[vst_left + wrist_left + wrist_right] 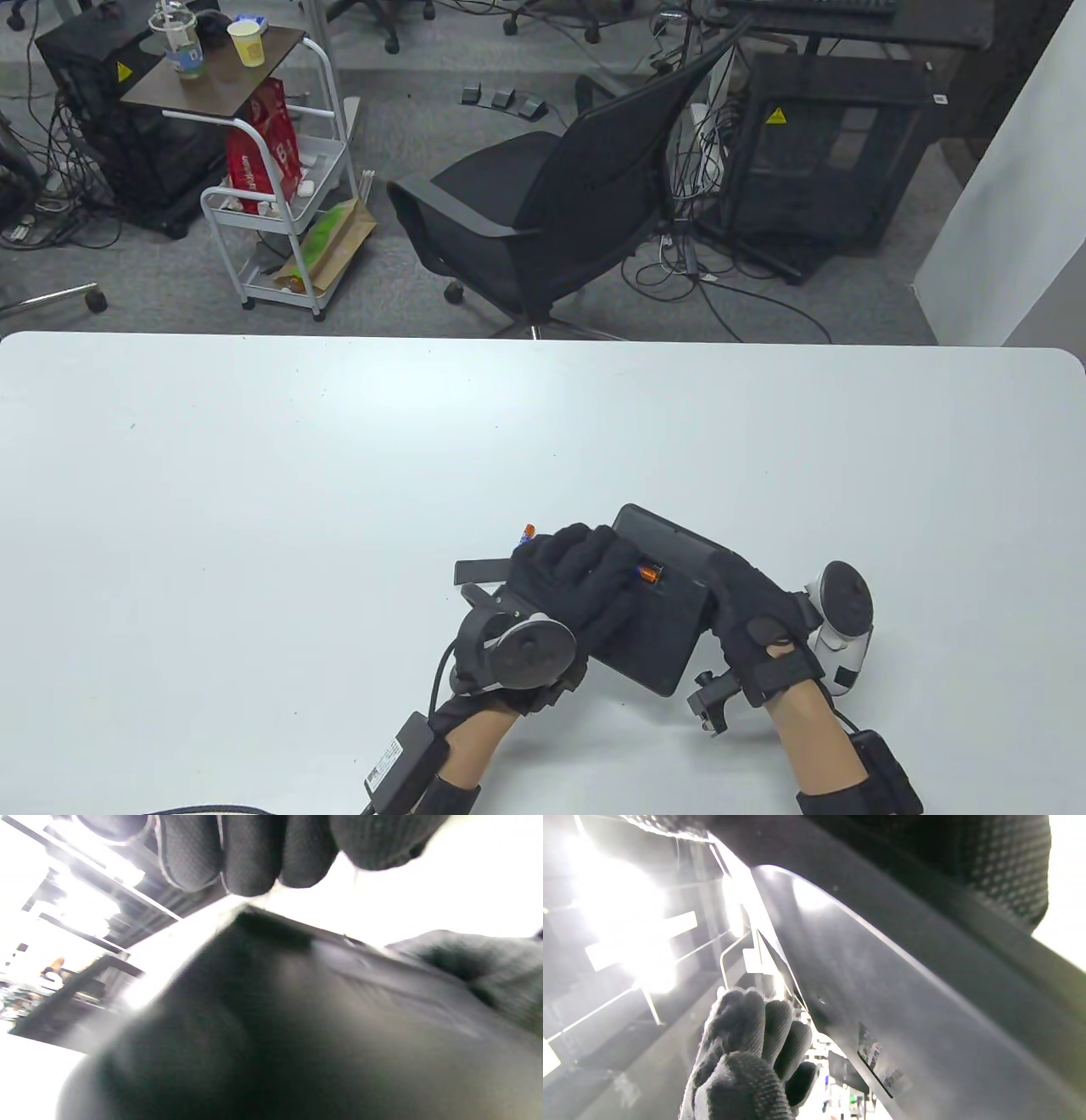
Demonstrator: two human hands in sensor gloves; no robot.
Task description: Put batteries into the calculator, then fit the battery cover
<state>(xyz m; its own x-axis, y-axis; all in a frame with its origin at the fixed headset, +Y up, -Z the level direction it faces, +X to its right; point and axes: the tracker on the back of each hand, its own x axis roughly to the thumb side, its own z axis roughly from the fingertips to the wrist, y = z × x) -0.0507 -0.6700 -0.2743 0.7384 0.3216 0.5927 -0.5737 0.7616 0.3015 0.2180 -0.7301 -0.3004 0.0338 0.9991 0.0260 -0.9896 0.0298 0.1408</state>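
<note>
A black calculator (pixel 670 586) lies back side up near the table's front edge. My left hand (pixel 585 577) rests on its left part, its fingers at an orange battery (pixel 650 573) that sits in the open battery bay. My right hand (pixel 747 611) grips the calculator's right edge. A second battery (pixel 528 534) lies on the table just beyond my left hand. The black battery cover (pixel 479 570) lies left of my left hand. The calculator's body fills the left wrist view (pixel 297 1018) and the right wrist view (pixel 903 993), where my left hand's fingers (pixel 746 1052) show below.
The white table (pixel 339 475) spreads wide to the left and beyond the hands. Past its far edge stand a black office chair (pixel 560 204) and a white cart (pixel 280 204).
</note>
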